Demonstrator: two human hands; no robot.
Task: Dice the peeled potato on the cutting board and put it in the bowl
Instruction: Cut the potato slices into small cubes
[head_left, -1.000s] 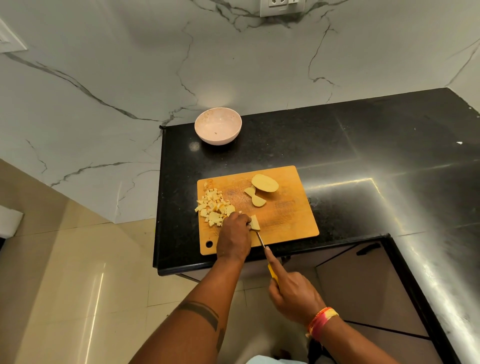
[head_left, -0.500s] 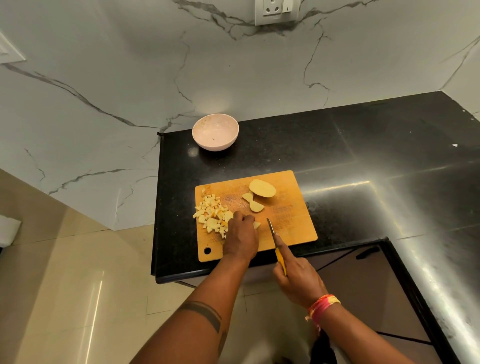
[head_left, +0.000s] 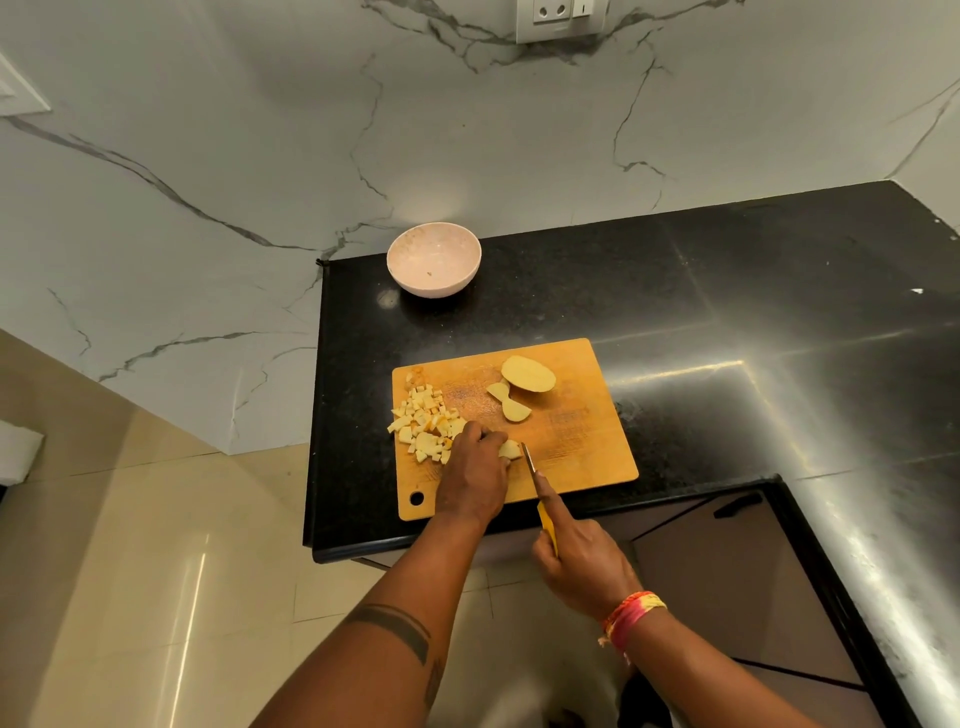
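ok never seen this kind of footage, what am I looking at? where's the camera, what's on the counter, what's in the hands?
No robot: a person, filmed by one wide-angle camera on their head, looking down. On the black counter sit a wooden cutting board and a pink bowl, which holds no potato yet. On the board: a pile of diced potato, and uncut slices. The left hand holds down a potato piece. The right hand grips a yellow-handled knife, its blade beside that piece.

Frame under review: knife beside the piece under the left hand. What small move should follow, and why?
Probably press the knife down through the potato piece that the left hand holds on the board. The blade sits just right of that piece, the right hand grips the handle, and the bowl holds no dice yet.
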